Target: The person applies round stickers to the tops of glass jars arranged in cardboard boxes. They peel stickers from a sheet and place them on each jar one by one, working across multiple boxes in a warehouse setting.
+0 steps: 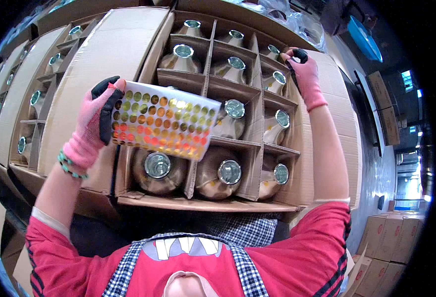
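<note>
My left hand (pixel 91 121), in a pink glove with black fingertips, grips one edge of a sheet of round stickers (pixel 163 121). The stickers are shiny gold, orange and red in rows, and the sheet hangs over the open carton (pixel 205 204). Cardboard dividers part the carton into cells, each with a wide-bodied glass bottle (pixel 230 123), its ring-shaped mouth facing up. At the far right corner, my right hand (pixel 307 76) is closed in a pinch beside a bottle neck (pixel 273 51). Whatever lies between its fingertips is too small to make out. The sheet covers part of several cells.
More open cartons of bottles (pixel 35 98) stand to the left, with a cardboard flap (pixel 101 49) between. Another flap (pixel 329 133) folds out on the right. Clear plastic wrap (pixel 297 24) lies beyond the carton. Stacked boxes (pixel 389 237) stand at the lower right.
</note>
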`<state>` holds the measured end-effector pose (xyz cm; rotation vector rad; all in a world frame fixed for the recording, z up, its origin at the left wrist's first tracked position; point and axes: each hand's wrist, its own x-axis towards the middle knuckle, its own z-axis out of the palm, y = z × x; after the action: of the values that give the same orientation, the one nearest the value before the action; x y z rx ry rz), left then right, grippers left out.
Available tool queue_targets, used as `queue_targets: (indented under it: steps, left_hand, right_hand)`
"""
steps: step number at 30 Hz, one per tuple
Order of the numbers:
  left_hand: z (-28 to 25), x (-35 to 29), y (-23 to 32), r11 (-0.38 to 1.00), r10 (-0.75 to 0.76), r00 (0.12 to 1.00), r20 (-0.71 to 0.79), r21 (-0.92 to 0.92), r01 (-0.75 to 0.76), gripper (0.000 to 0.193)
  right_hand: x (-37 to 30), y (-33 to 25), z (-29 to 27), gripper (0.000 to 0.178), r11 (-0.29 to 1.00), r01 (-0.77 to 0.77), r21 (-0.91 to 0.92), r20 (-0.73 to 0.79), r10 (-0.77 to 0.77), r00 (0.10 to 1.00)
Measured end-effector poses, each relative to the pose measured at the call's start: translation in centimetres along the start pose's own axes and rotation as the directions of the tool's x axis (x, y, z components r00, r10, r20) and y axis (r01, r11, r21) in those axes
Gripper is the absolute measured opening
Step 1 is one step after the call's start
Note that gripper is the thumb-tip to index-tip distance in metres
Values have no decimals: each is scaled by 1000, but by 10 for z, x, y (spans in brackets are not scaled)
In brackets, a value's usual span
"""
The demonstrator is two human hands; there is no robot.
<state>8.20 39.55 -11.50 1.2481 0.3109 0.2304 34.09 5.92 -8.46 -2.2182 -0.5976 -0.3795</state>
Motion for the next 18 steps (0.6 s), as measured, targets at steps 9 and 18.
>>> queue_targets:
  steps: [9, 18]
  left_hand:
    - [-26, 56, -31, 1000, -5, 992, 123, -27, 8, 25]
    - [-11, 47, -22, 996, 3, 985, 172, 90, -19, 33]
  right_hand:
    - [90, 63, 42, 20, 746, 9, -666, 166, 136, 977]
    - [131, 102, 81, 38, 582, 211, -785, 463, 326, 824]
